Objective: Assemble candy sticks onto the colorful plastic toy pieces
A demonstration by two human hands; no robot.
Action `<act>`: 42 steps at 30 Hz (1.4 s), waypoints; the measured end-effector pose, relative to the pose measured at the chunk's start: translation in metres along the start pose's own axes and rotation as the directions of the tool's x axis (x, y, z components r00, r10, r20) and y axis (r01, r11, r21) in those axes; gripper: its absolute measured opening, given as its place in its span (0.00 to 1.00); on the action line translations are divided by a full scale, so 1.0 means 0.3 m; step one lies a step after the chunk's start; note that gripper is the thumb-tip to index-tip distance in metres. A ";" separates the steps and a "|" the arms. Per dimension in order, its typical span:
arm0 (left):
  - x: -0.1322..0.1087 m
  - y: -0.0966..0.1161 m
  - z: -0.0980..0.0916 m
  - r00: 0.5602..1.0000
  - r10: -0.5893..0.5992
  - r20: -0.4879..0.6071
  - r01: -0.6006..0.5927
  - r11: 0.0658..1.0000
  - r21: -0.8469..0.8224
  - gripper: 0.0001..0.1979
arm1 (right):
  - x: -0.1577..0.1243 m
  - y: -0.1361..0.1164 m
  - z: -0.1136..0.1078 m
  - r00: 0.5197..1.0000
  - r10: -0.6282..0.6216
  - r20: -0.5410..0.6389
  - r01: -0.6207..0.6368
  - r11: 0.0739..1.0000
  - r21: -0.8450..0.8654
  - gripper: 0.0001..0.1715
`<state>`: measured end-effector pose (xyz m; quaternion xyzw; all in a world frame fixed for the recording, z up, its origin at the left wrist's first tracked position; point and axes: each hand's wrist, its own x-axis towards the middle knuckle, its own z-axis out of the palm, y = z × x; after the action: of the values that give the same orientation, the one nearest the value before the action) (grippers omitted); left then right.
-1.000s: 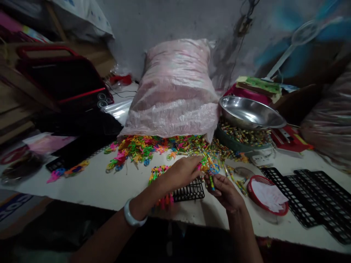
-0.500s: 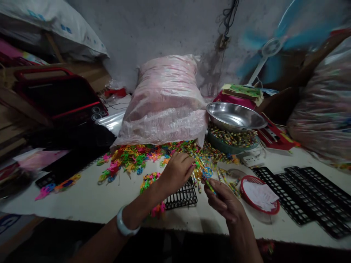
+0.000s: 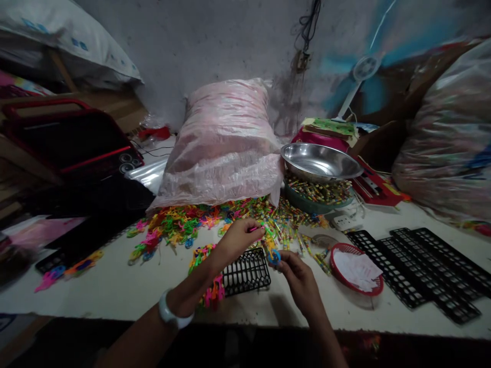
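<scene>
Between my hands hangs a short string of small coloured plastic pieces, pink, green, yellow and blue. My left hand [image 3: 241,239], with a white bangle [image 3: 173,312] on the wrist, pinches its pink and green upper end. The fingertips of my right hand [image 3: 301,280] close on the blue ring-shaped piece [image 3: 273,257] at the lower end. Just below lies a black grid tray [image 3: 247,273], with a bunch of coloured plastic pieces [image 3: 215,291] along its left end. Behind my hands spreads a heap of similar pieces [image 3: 184,225], beside patterned little sticks [image 3: 307,243].
A large translucent sack [image 3: 222,148] stands behind the heap. To the right are a steel basin [image 3: 322,161] over a green tub [image 3: 307,203] of sticks, a red basket [image 3: 337,276] with paper, black grids [image 3: 429,271] and a spinning fan [image 3: 364,69]. A red-framed speaker [image 3: 72,138] stands left.
My right hand has moved left and lower relative to the string, and now grips the blue ring. The patterned stick seen in its fingers before no longer shows. The view has shifted slightly right.
</scene>
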<state>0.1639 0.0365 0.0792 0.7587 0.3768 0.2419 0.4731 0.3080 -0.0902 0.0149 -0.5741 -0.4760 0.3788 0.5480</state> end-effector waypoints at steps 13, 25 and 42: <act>-0.006 0.034 -0.080 0.956 0.091 0.280 -0.138 0.979 0.150 0.14 | -0.020 -0.001 -0.047 0.972 -0.019 0.235 -0.008 0.993 0.114 0.11; -0.033 0.012 -0.070 0.912 0.119 0.392 -0.072 0.989 -0.132 0.11 | -0.011 0.043 -0.051 0.936 -0.351 0.026 0.350 0.922 -0.165 0.11; -0.026 0.004 -0.044 0.970 0.062 0.235 -0.068 0.997 0.019 0.14 | -0.036 0.131 0.000 0.997 0.078 0.023 -0.075 0.773 0.630 0.12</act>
<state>0.1502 0.0371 0.0860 0.8002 0.2967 0.1611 0.4957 0.3103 -0.0984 -0.0251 -0.3773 -0.2969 0.5371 0.6936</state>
